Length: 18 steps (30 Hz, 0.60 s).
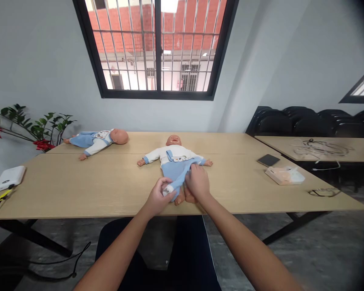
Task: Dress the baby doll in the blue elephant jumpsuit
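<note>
A baby doll (pixel 173 140) lies on its back on the wooden table, head away from me and arms spread. It wears a white and blue romper (pixel 174 169), and its bare legs (pixel 188 195) show at the near end. Fingers of my left hand (pixel 158 197) pinch the romper's lower edge, where a bit of white shows. My right hand (pixel 197 180) is closed on the blue cloth at the doll's side, pulled up off the leg. The fingertips of that hand are partly hidden.
A second doll (pixel 119 136) in similar clothes lies at the back left. A white box with a cable (pixel 9 178) stands at the left edge. To the right are a phone (pixel 268 160), a tissue pack (pixel 285 175) and glasses (pixel 324 192). The table's front edge (pixel 109 217) is close to me.
</note>
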Each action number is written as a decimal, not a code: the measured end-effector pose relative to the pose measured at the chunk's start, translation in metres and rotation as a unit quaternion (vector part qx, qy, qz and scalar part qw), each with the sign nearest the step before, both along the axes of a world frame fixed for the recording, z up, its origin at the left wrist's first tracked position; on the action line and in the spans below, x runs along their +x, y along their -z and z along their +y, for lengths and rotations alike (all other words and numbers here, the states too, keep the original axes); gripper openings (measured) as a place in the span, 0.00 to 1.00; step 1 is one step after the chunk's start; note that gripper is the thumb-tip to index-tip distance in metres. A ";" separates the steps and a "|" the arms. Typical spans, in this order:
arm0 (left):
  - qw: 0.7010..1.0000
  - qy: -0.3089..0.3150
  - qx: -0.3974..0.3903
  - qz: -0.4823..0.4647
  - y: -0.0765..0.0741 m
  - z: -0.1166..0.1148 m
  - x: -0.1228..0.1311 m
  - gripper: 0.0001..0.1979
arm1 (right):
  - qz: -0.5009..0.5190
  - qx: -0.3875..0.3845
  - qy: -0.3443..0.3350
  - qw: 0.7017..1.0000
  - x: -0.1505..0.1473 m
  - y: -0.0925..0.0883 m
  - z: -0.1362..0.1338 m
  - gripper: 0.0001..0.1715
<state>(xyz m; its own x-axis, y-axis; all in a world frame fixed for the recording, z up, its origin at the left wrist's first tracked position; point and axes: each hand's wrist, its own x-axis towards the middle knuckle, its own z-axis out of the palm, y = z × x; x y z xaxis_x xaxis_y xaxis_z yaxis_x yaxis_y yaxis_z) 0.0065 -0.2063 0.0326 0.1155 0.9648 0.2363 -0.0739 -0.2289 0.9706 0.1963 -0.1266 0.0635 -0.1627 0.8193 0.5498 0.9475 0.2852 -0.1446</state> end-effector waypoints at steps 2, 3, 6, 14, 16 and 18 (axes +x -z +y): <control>0.999 0.015 0.013 0.029 -0.002 -0.002 0.001 0.22 | -0.011 0.007 -0.028 1.000 0.008 -0.013 0.004 0.10; 0.998 0.010 0.032 0.052 -0.003 -0.003 0.001 0.21 | -0.013 0.023 -0.043 0.999 0.013 -0.021 0.004 0.12; 0.985 -0.028 0.117 0.127 -0.007 -0.007 0.000 0.14 | -0.040 0.067 -0.077 0.994 0.032 -0.050 -0.008 0.15; 0.921 0.232 0.184 0.255 -0.026 0.007 -0.011 0.21 | -0.131 -0.261 -0.104 0.951 0.081 -0.074 -0.063 0.17; 0.928 0.118 0.215 0.281 -0.030 0.036 -0.011 0.16 | -0.096 -0.270 -0.106 0.952 0.080 -0.065 -0.047 0.17; 0.921 -0.013 0.229 0.315 -0.031 0.072 -0.007 0.17 | -0.043 -0.230 -0.105 0.966 0.074 -0.052 -0.018 0.19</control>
